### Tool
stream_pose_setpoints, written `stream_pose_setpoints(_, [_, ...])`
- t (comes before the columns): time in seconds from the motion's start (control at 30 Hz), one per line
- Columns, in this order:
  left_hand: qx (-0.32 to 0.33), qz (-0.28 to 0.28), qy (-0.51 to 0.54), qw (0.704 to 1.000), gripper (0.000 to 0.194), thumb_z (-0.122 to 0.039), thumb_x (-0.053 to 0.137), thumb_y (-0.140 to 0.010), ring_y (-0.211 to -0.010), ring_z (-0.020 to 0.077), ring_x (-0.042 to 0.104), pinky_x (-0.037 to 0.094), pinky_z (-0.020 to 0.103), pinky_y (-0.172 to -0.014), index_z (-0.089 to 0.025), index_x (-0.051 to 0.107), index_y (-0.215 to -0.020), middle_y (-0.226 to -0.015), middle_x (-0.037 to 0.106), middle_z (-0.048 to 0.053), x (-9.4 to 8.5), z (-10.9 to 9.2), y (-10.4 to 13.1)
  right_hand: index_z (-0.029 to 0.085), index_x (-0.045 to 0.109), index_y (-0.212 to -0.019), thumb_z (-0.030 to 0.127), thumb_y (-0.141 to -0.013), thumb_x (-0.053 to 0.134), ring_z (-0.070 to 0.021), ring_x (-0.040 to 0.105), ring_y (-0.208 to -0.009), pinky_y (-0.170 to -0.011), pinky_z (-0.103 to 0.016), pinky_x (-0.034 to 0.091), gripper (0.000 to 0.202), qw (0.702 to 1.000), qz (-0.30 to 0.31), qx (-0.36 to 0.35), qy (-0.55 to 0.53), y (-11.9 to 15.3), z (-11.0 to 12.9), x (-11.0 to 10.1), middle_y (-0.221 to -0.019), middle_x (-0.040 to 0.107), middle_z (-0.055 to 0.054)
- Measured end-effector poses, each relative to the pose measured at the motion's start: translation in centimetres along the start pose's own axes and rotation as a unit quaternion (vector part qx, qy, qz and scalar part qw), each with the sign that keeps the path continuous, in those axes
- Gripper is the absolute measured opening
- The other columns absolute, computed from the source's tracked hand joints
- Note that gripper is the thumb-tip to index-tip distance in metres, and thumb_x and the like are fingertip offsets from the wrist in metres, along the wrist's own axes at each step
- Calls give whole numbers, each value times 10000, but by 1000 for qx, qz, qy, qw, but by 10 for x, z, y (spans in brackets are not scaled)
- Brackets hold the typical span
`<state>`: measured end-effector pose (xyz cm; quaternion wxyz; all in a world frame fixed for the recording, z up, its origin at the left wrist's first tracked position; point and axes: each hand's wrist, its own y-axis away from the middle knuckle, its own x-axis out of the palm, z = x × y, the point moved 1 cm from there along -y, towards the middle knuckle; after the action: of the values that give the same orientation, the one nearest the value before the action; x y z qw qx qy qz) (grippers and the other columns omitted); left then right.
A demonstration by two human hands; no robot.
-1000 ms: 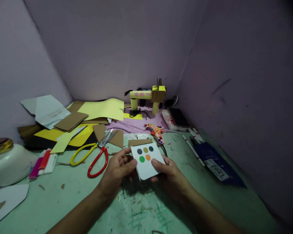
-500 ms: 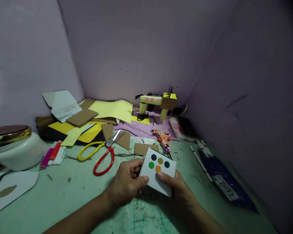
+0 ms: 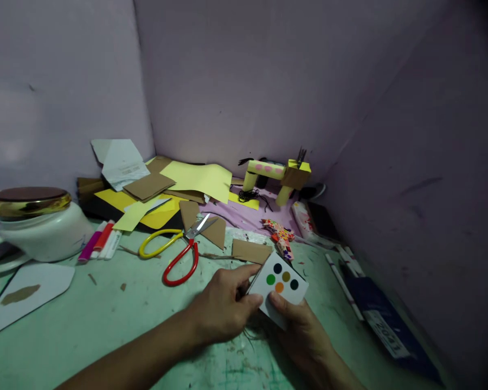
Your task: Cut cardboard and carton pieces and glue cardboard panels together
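Observation:
A small white box point(image 3: 287, 298) with dark, olive, green and orange dots on its face is tilted above the green table. My right hand point(image 3: 303, 325) grips its lower right part, thumb on the face just below the orange dot. My left hand point(image 3: 228, 298) pinches the left edge, index finger along the upper left side and thumb at the lower left corner. Behind the box lies a brown cardboard piece point(image 3: 251, 251). Scissors point(image 3: 180, 273) with one yellow and one red handle lie open to the left of it.
A white pot point(image 3: 44, 233) and several markers point(image 3: 102, 238) stand or lie at the left. Yellow paper point(image 3: 201, 180) and cardboard are piled behind. A yellow paper giraffe point(image 3: 268, 170), a patterned cutout point(image 3: 280, 235) and a dark blue pouch point(image 3: 386, 319) are further right.
The view has swung left, so the table items appear further right. The box is tilted more, and my left index finger now reaches further along its upper left edge.

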<state>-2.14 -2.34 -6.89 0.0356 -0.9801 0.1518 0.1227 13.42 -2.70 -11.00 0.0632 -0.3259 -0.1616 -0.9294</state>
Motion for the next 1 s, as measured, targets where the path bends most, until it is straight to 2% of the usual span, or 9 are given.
stream_pose_setpoints(0.07, [-1,-16,-63,998,441,-314,601,-751,-586,165,554,437,255,-551,-153,623,-1161,-657,615,10,-19,-3,-2,205,659,-997,178,-519,831,-274,676,-827,-816,-422,505,509,999,-37,-4,-17,-2,2,-1,-844,741,-52])
stream_pose_setpoints(0.1, [14,-61,-121,991,420,-342,561,-784,-621,176,570,450,268,-592,-149,620,-1153,-688,625,25,-31,-4,-3,206,662,-969,172,-491,840,-274,676,-813,-805,-423,511,511,998,-58,-5,-24,-3,4,-2,-828,740,-45])
stream_pose_setpoints(0.13, [15,-114,-203,972,413,-332,534,-799,-653,188,581,453,282,-628,-144,604,-1160,-733,635,42,-44,-4,-5,206,664,-944,165,-469,846,-272,677,-801,-794,-423,517,511,997,-76,-7,-28,-3,5,-3,-818,740,-39])
stream_pose_setpoints(0.2, [-52,-189,-391,899,407,-234,442,-816,-773,235,606,451,323,-700,-139,565,-1193,-858,645,95,-67,2,-7,212,661,-930,160,-448,849,-270,676,-793,-775,-421,529,520,995,-94,-12,-28,-5,7,-5,-816,737,-32])
stream_pose_setpoints(0.23, [-97,-177,-473,857,418,-195,394,-818,-838,271,607,451,352,-713,-132,550,-1201,-906,638,130,-76,7,-8,218,657,-943,163,-447,849,-269,675,-792,-766,-418,534,534,995,-95,-13,-25,-5,8,-7,-815,735,-28])
stream_pose_setpoints(0.3, [-132,-153,-538,818,394,-160,388,-785,-894,337,592,449,402,-709,-96,596,-1114,-935,620,191,-85,16,-10,237,645,-984,181,-471,843,-264,675,-801,-759,-411,541,553,996,-89,-15,-19,-6,8,-10,-820,730,-17])
stream_pose_setpoints(0.43, [-150,-104,-599,780,377,-132,386,-739,-866,352,594,456,421,-690,-101,607,-1044,-935,611,202,-87,28,-11,244,640,-971,209,-527,827,-259,673,-833,-773,-411,542,483,997,-79,-16,-15,-6,6,-15,-836,730,-15])
stream_pose_setpoints(0.7, [-168,-137,-560,800,494,-205,425,-728,-960,388,574,453,440,-715,-114,532,-1202,-985,615,220,-95,37,-18,217,668,-899,203,-473,848,-305,664,-894,-786,-443,538,462,995,-92,5,-39,-6,6,-13,-790,736,-37])
stream_pose_setpoints(1.0, [-187,-235,-359,884,530,-294,574,-662,-905,384,609,427,387,-663,-153,552,-1172,-1025,660,174,-114,18,-12,211,668,-906,215,-472,838,-300,665,-846,-770,-450,535,467,996,-87,-6,-34,-5,10,-10,-790,731,-47])
